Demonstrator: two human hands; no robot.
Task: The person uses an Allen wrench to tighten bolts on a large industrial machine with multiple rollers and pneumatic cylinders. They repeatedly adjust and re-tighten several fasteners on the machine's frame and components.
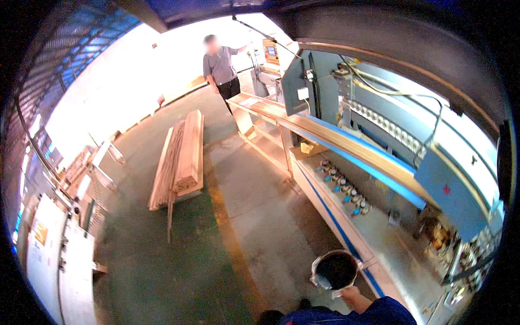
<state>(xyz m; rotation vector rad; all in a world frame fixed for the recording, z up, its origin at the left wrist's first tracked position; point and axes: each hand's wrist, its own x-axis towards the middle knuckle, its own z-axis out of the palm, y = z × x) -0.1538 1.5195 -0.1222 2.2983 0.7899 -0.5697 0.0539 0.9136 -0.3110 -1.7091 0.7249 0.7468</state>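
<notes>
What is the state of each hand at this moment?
Left hand: not in view, cannot be told.
Right hand: closed, holding a round, dark, pale-rimmed container.

from where i stand, the bucket (315, 266) has a dark interior; its contents cannot be identified. the right hand (352, 297) grips the bucket's near side; individual finger positions are lost to blur. the dark blue sleeve (387, 313) is cut off by the lower edge of view. co-worker (221, 67): face blurred, lower legs hidden behind the desk (244, 120). the control screen (271, 51) is too small to read. markings on the white cabinet (46, 265) are likewise illegible.
</notes>
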